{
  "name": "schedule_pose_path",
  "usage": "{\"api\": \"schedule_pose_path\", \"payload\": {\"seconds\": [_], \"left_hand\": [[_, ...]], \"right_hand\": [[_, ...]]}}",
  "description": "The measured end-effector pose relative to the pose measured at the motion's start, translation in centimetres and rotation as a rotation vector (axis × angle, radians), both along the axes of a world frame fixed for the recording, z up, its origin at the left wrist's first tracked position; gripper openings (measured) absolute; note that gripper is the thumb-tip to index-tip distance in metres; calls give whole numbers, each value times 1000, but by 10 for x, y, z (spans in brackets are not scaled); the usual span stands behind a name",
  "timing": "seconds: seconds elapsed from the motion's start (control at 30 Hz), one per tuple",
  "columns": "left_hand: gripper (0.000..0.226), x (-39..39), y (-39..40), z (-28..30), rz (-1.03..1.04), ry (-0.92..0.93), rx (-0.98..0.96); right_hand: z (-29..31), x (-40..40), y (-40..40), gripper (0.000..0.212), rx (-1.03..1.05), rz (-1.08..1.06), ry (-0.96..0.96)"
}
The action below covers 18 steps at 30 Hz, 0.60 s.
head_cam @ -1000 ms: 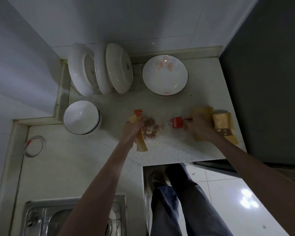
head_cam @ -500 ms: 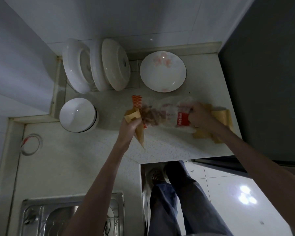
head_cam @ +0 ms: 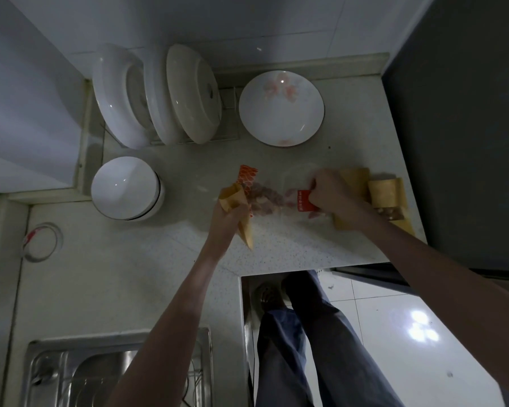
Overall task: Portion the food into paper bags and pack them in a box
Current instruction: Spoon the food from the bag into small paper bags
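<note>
Head view, looking down on a pale speckled counter (head_cam: 291, 248). Left hand (head_cam: 228, 214) near frame centre, fingers curled round a brown paper bag (head_cam: 238, 212); the bag's mouth points toward 12 o'clock, its lower end toward 6 o'clock, lifted off the counter as far as can be told. Right hand (head_cam: 332, 195) at 3 o'clock of the left hand, fingers clamped on the end of a clear plastic food bag (head_cam: 274, 198) with a red label (head_cam: 305, 201). The plastic bag stretches between the two hands; its orange-patterned end (head_cam: 247, 177) lies just beside the paper bag's mouth. Reddish-brown pieces of food (head_cam: 263, 195) are bunched inside it toward the paper bag; whether any have passed into the paper bag cannot be told. More brown paper bags (head_cam: 387, 195) lie on the counter at 3 o'clock of the right hand, partly under it. At 12 o'clock, a flowered plate (head_cam: 281, 108) lies flat; at 11 o'clock, white dishes (head_cam: 159, 95) stand on edge in a rack. A white bowl (head_cam: 125, 188) sits at 9 o'clock. Steel sink (head_cam: 71, 374) at 7 o'clock.
</note>
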<state>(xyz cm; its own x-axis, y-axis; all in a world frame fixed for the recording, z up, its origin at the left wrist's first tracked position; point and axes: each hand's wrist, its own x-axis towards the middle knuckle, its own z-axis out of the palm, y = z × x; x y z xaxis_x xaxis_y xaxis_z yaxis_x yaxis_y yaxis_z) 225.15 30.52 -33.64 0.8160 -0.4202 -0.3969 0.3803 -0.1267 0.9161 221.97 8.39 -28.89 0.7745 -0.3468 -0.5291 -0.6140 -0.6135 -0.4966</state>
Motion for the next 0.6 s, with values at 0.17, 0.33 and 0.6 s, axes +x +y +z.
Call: {"api": "schedule_pose_path", "payload": {"seconds": [0.17,0.33,0.6], "left_hand": [[42,1,3,-12,14,15,-19],[46,-6,-2,-16,78,53,-17],[35,-2,-4,-22,106,86,-91]], "right_hand": [[-1,2,3,6,-73,-12,-5],[-13,4,9,8,-19,20,52],[-35,13,18,19,57,1,10]]}}
